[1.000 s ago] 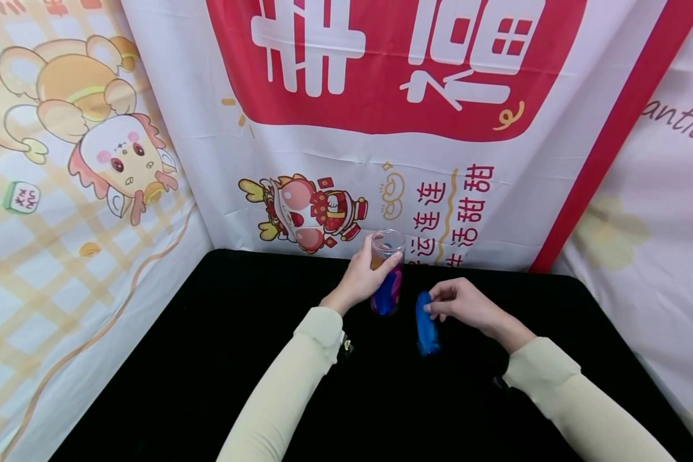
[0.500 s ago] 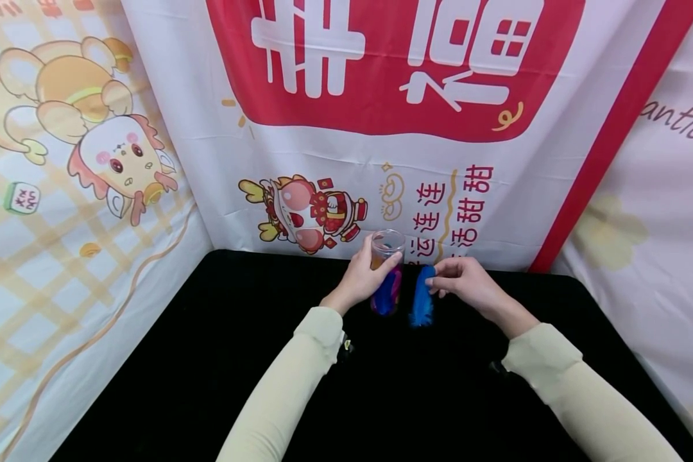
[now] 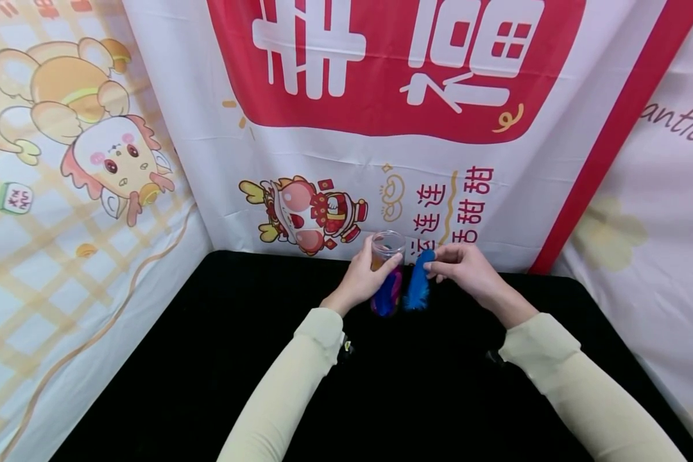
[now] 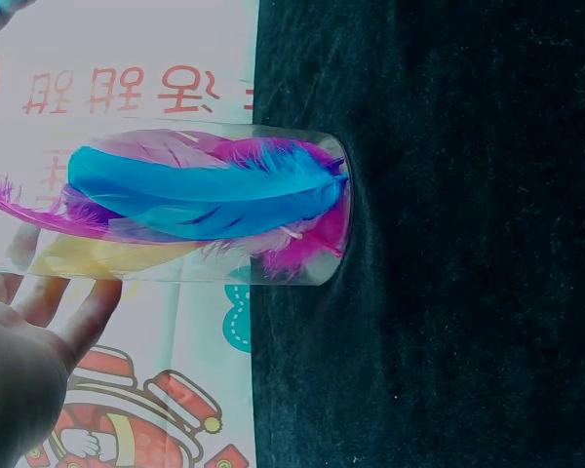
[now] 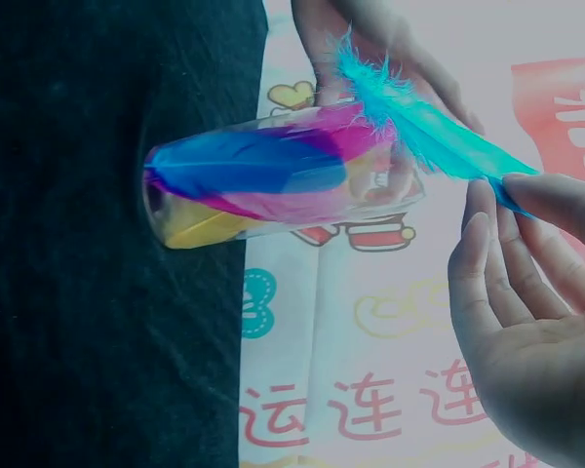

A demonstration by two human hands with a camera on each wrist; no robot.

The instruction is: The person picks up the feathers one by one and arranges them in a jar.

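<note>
A clear glass (image 3: 388, 282) stands upright near the back edge of the black table, with several feathers inside: blue, pink, purple and yellow ones show in the wrist views. My left hand (image 3: 360, 276) grips its upper part from the left side, fingers and thumb around the wall. Just right of the glass, my right hand (image 3: 464, 273) pinches one end of a loose blue feather (image 5: 439, 136) between thumb and fingers. That feather hangs with its fluffy end down and leftward, outside the glass and beside its wall. In the left wrist view, a blue feather (image 4: 214, 190) lies against the glass wall.
The black cloth-covered table (image 3: 219, 359) spreads in front of the arms. Directly behind the glass rises a white and red printed curtain (image 3: 346, 154). Patterned sheets hang at the left (image 3: 69, 308) and right sides.
My right hand has moved up and slightly left with the blue feather, bringing it close beside the glass. My left hand and the glass have stayed in place.
</note>
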